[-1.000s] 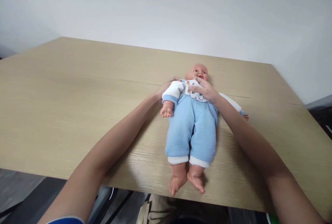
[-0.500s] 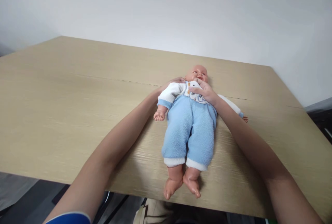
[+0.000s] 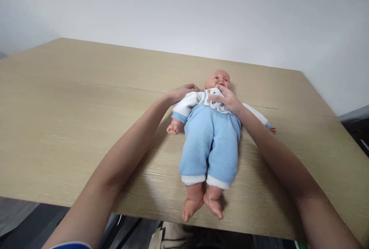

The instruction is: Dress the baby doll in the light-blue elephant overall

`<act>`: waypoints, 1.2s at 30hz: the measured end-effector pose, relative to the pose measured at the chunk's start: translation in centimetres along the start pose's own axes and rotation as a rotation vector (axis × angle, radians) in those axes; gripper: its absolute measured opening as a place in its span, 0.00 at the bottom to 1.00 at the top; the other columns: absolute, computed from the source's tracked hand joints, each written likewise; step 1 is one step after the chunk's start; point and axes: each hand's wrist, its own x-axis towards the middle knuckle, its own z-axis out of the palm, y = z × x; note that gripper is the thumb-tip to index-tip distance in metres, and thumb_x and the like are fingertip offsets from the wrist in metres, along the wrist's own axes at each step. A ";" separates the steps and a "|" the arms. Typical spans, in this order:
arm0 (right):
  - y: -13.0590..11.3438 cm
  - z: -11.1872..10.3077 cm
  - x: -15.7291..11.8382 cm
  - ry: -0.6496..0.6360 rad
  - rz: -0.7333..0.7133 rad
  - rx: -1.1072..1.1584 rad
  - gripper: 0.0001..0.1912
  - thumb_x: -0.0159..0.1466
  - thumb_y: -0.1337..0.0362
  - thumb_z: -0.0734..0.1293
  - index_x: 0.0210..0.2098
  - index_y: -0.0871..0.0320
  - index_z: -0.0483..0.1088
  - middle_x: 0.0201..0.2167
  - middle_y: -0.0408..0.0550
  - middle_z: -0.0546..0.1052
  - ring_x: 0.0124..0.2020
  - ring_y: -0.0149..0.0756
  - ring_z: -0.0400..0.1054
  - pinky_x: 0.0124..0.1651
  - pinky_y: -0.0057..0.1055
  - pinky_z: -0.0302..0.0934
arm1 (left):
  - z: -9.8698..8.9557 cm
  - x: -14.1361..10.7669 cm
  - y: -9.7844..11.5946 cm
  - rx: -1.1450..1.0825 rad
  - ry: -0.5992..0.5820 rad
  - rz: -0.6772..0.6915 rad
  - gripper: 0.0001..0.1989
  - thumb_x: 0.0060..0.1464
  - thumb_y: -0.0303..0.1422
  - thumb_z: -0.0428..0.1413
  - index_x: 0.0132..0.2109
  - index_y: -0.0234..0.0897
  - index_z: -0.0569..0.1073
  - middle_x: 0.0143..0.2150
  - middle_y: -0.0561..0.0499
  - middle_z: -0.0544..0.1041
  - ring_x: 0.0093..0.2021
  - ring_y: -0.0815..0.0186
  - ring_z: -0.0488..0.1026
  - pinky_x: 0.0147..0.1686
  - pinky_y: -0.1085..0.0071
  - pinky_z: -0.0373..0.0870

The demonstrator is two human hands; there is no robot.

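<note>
A bald baby doll (image 3: 210, 137) lies on its back on the wooden table (image 3: 86, 126), its bare feet toward me. It wears light blue fleece trousers and a white top with a cartoon print. My left hand (image 3: 186, 90) is at the doll's shoulder on the left, its fingertips by the neck and pinching the edge of the top. Over the chest rests my right hand (image 3: 226, 98), thumb and fingers on the printed front, fingertips just below the chin, closed on the top's collar. Both doll arms are spread out to the sides.
A pale wall (image 3: 184, 14) stands behind the table's far edge. Beyond the right edge is a dark object (image 3: 356, 129). Below the near edge, dark chair parts and beige cloth show.
My left hand has shifted a little to the left. The doll's sleeve and hand on that side have moved outward slightly. My right hand stays on the chest.
</note>
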 end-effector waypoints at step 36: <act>1.5 -12.9 -20.0 0.346 -0.150 -1.202 0.31 0.70 0.40 0.74 0.63 0.53 0.75 0.60 0.64 0.83 0.61 0.65 0.78 0.66 0.63 0.71 | 8.9 -4.2 6.1 0.804 0.034 0.797 0.16 0.76 0.41 0.58 0.58 0.33 0.78 0.63 0.34 0.80 0.68 0.44 0.72 0.73 0.48 0.66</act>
